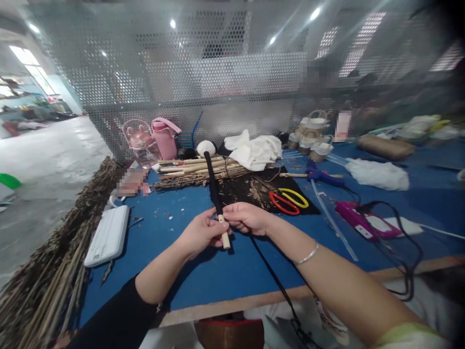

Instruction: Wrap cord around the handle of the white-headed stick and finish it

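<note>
A stick with a pale wooden end [225, 239] stands out in front of me, its long upper part covered in black wrapping [212, 184]. A white round head [206, 148] appears at its far end. Around the pale end, my left hand [199, 231] is closed, thumb on top near a small dark mark. My right hand [250, 218] pinches beside the lower edge of the wrapping, fingers together. From under it a thin black cord [271, 269] runs down over the table's front edge. The fingers partly hide where cord and stick meet.
Scissors [288, 201] lie on a black cloth [240, 191] beyond my hands. Behind are sticks [192, 168] and white cloth [254, 149]. A white power bank [108, 236] and dried stalks [58, 271] lie left; a blue glue gun [321, 177] and purple box [366, 223] right.
</note>
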Available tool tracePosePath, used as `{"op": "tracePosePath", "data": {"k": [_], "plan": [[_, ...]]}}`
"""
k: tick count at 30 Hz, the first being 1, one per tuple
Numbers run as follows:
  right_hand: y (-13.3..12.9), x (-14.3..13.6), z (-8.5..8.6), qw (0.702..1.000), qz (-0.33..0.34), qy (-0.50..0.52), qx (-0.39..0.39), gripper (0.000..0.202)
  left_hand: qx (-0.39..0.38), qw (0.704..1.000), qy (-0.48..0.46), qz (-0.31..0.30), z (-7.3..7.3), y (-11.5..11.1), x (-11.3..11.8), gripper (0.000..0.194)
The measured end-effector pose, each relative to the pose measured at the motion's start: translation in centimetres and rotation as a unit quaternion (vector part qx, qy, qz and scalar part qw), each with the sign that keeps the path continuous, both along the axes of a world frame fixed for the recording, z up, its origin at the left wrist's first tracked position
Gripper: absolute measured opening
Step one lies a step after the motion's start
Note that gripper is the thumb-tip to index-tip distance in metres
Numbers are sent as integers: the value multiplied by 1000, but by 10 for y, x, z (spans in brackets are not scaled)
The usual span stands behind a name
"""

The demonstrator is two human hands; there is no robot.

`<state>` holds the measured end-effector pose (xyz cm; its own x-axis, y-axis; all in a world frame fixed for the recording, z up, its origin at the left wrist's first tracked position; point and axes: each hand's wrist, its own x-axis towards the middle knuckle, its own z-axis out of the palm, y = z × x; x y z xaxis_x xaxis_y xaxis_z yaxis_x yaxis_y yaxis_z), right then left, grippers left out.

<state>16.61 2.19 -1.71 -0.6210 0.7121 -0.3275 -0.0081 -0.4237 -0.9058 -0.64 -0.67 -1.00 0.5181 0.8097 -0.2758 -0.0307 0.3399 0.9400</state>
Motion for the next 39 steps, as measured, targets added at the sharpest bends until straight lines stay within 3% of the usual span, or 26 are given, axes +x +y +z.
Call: {"op": "tracePosePath", "data": {"k": [6,11,16,24,27,32,39], "plan": [[2,1,-2,999,15,15,-25,32,-42,997,-36,-53,3,1,-5,53],[0,-5,-4,999,-39,-16,2,33,-26,999,14,31,3,0,0,70],[-1,-6,-3,998,-46,-28,11,33,-36,996,36,74,-1,0,3,69],[-1,-2,-2,1000,-21,-9,-3,31,-59,997,-50,8,6,-1,0,44],[-4,-7,-2,998,-51,-25,24,30,-53,997,-52,13,4,-1,0,51],[-5,-11,-5,994,-77,-59,42,32,-18,999,20,37,-1,-1,2,77],[2,1,-5,997,-22,-45,61,27,-68,997,-2,29,1,2,-1,71]]}}
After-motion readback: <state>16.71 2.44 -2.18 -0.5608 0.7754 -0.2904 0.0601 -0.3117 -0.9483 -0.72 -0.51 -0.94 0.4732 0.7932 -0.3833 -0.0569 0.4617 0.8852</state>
